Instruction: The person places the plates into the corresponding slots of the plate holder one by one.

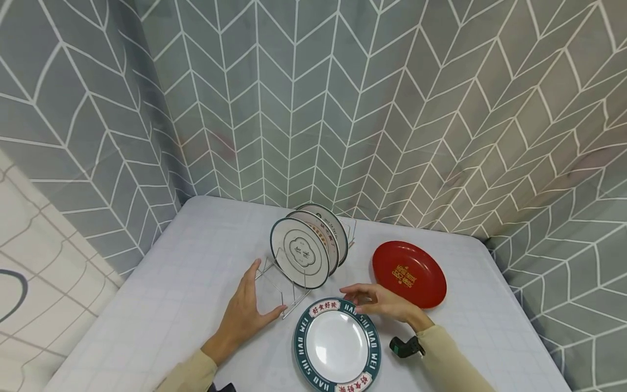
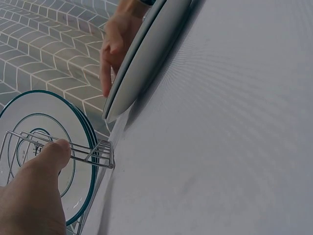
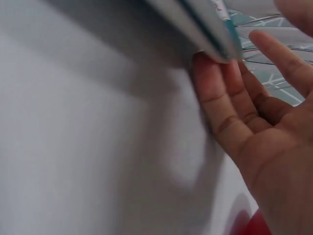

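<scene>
A wire dish rack (image 1: 297, 299) holds three visible white plates (image 1: 300, 253) on edge, their rims dark. My left hand (image 1: 243, 311) holds the rack's near end; in the left wrist view its thumb (image 2: 57, 152) lies on a rack wire. Right of it, a white plate with a lettered green rim (image 1: 338, 345) lies face up on the table. Two stacked edges show there in the left wrist view. My right hand (image 1: 379, 302) is at this plate's far right rim, fingers loosely bent. In the right wrist view, fingertips (image 3: 209, 78) touch beneath the rim, and the forefinger stands apart.
A red oval plate (image 1: 410, 274) with gold characters lies behind and right of my right hand. A white cloth covers the table (image 1: 196, 261). Grey patterned curtains (image 1: 313, 109) hang along the table's back and sides.
</scene>
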The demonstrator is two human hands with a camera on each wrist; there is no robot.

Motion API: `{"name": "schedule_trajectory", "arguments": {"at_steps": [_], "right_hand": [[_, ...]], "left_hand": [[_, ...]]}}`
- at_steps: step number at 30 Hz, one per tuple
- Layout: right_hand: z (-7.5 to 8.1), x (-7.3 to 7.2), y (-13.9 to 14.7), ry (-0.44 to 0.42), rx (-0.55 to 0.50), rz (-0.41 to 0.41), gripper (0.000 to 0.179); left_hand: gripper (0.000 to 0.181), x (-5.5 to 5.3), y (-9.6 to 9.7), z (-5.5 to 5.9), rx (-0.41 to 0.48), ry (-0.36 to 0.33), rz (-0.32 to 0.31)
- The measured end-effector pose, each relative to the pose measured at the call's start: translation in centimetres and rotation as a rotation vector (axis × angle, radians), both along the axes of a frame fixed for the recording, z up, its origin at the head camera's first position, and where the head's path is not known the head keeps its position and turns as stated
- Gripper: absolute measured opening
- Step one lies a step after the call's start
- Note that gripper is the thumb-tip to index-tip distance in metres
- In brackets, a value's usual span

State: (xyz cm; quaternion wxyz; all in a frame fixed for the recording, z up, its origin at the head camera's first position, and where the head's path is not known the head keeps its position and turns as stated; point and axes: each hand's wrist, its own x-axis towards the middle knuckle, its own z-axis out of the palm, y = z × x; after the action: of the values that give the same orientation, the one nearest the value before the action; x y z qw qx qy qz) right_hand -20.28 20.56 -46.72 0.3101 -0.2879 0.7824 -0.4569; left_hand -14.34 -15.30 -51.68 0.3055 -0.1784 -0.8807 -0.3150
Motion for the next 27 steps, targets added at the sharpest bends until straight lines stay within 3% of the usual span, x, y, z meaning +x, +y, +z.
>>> {"name": "schedule_trajectory", "arguments": {"at_steps": [10,16,23,27], "right_hand": [[-1.4,-0.4,0.1,0.029,0.011,0.039,0.049],[-1.4,-0.7,0.2,0.023,-0.019,0.062,0.041],[0.5,-0.9,0.3,0.071,0.018,-0.057,0.037],[1.8,-1.1,0.7,0.024,-0.028,-0.138,0.038]], "left_hand": [[0.123,-0.2,-0.1,0.0,-0.005,0.003,0.003],[0.123,-0.2,-0.1,-0.1,-0.004,0.013,0.004],[0.122,0.0,0.0,-0.2,-0.005,0.004,0.012],[0.121,0.1,0.1,-0.1,-0.003,-0.004,0.013]]}}
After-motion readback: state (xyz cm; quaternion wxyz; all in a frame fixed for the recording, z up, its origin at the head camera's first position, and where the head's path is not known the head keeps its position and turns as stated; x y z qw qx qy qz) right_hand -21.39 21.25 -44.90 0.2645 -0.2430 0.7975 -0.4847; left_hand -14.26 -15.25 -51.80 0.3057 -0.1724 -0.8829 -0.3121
